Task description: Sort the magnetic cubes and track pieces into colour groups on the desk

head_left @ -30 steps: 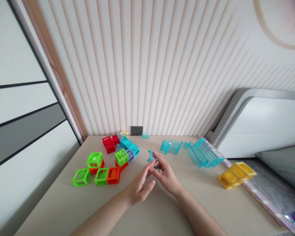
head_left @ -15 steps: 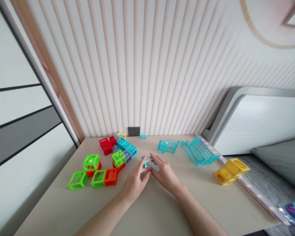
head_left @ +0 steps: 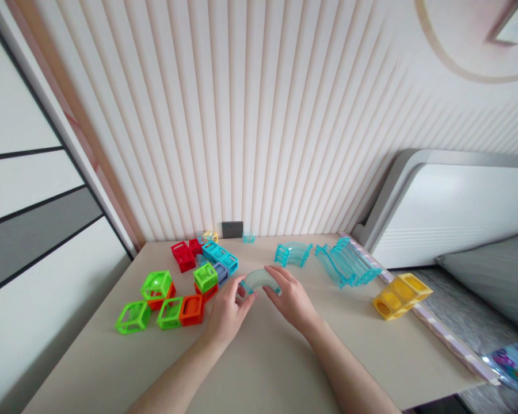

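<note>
A curved, see-through piece, pale blue with brighter turquoise at its ends, is held at both ends, its arch bowing toward the black wall socket. It is nearer the viewer than that socket and slightly to its right.

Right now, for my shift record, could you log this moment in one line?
left hand: holds curved translucent piece, left end | right hand: holds right end | left side: green blocks | right side: yellow blocks
</note>
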`<state>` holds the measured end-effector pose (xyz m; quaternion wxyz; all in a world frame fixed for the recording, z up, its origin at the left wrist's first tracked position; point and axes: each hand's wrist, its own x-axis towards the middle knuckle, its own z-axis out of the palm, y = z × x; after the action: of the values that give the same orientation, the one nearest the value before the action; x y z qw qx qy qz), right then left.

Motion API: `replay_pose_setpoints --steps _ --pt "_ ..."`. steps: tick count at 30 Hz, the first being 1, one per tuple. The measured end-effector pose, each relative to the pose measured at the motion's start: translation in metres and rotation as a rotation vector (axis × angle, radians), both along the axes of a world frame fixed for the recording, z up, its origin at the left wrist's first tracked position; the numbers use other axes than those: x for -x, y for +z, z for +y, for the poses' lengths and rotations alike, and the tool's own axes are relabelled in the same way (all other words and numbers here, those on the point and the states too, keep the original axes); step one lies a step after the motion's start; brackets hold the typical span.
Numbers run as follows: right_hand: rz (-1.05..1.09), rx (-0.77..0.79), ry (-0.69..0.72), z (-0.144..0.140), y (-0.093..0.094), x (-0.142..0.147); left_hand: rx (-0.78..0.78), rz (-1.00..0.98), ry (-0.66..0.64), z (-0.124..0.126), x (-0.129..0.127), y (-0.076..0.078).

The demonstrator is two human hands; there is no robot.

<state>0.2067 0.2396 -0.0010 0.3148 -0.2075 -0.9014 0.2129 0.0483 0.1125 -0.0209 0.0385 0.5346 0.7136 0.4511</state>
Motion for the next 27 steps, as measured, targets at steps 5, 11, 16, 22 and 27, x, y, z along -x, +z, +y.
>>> replay_pose_setpoints --steps 5,11,16,22,27 --pt "0.09 0.042 -0.05 0.0 0.005 -0.002 -0.052 -0.098 0.101 0.0 -0.001 -0.002" --pt "0.154 0.051 -0.052 0.002 0.006 -0.003 -0.085 -0.101 0.113 0.0 0.0 0.0" --pt "0.186 0.04 -0.09 0.003 0.002 -0.002 -0.101 -0.098 0.099 -0.001 0.001 -0.002" --pt "0.231 0.066 -0.135 0.011 0.001 -0.002 -0.173 -0.121 0.076 0.011 -0.004 0.008" --pt "0.32 0.004 -0.255 0.047 0.024 -0.008 -0.252 0.022 0.005 0.064 -0.013 0.038"
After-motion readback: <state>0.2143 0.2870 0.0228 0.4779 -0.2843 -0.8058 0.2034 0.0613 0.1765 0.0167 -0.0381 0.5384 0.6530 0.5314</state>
